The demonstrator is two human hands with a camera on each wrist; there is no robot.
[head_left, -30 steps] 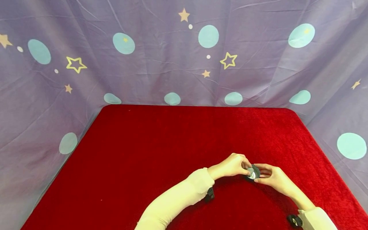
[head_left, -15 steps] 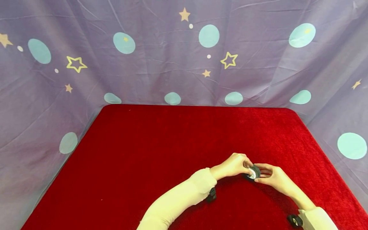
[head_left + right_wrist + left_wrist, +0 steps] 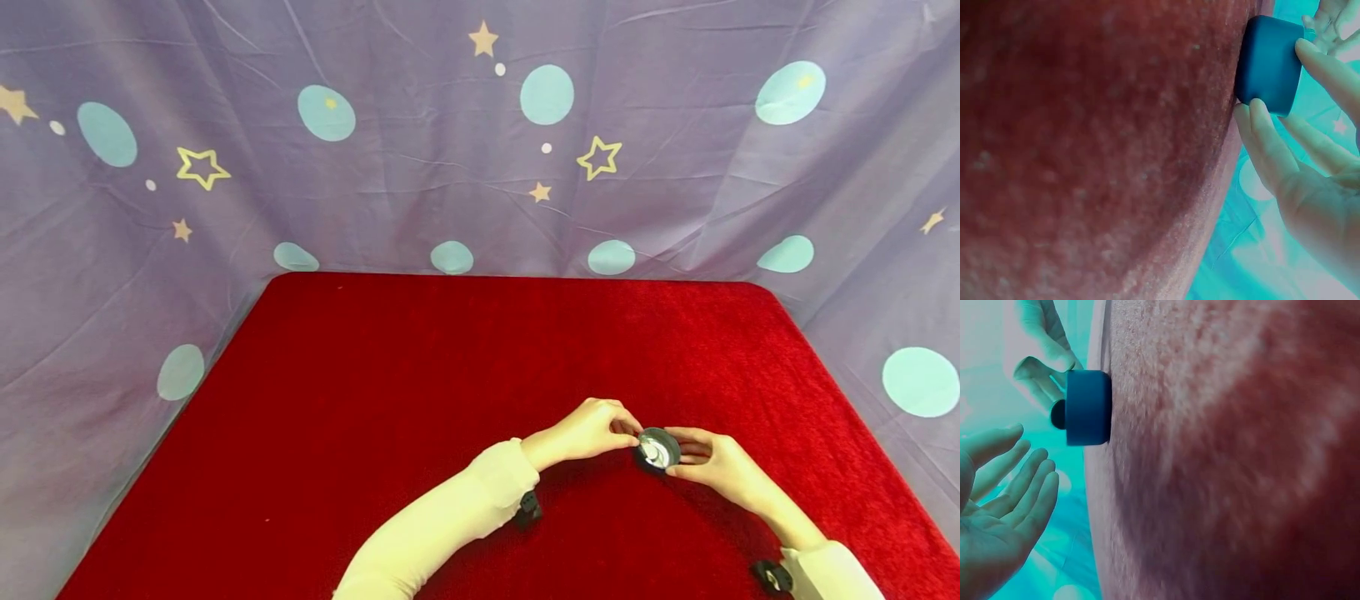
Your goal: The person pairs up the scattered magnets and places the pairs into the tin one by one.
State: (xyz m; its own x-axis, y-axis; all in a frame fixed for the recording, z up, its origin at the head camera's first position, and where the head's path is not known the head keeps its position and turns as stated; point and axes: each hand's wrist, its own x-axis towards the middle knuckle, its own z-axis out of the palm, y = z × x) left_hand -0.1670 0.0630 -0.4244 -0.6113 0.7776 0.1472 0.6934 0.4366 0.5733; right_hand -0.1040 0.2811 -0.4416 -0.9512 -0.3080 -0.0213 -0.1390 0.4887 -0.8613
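Observation:
A small round dark container (image 3: 672, 443) stands on the red cloth, its mouth showing something shiny and silvery-white inside that I cannot identify. My right hand (image 3: 716, 468) grips its right side between thumb and fingers; the right wrist view shows fingertips against the container's smooth wall (image 3: 1270, 65). Close to the left rim is my left hand (image 3: 591, 429). In the left wrist view that hand (image 3: 1007, 509) has loosely extended fingers, apart from the container (image 3: 1089, 407). A small dark round piece (image 3: 1058, 415) juts past the container's mouth there.
Red plush cloth (image 3: 450, 375) covers the table. Behind and beside it hangs a purple curtain (image 3: 420, 167) with stars and pale-blue spots. Black camera mounts sit at both wrists, the left one (image 3: 528, 508) and the right one (image 3: 772, 575) low over the cloth.
My left hand dipped its fingers at the container's mouth, then drew back leftward, uncovering the silvery inside. The pale disc at its fingertips one second ago no longer shows there. My right hand stays put.

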